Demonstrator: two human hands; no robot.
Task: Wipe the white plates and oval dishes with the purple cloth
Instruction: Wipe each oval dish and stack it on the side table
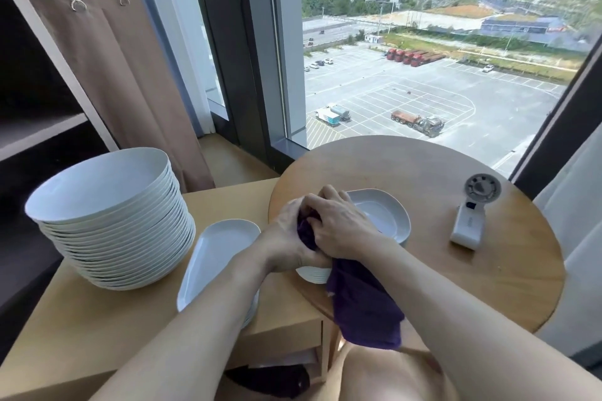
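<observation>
The purple cloth [365, 299] is bunched between both hands and hangs down past the round table's front edge. My left hand [290, 238] grips its upper end and my right hand [338, 225] grips it from the right. Both hands hover over a stack of white oval dishes [384, 215] on the round table. A second stack of white oval dishes [215, 254] lies on the side table under my left forearm. A tall stack of deep white plates [110, 218] stands at the left.
A white handheld fan [472, 215] lies on the right part of the round wooden table [456, 277]. The rectangular side table [81, 329] adjoins it on the left. Brown curtain and a large window stand behind. A dark item lies under the side table.
</observation>
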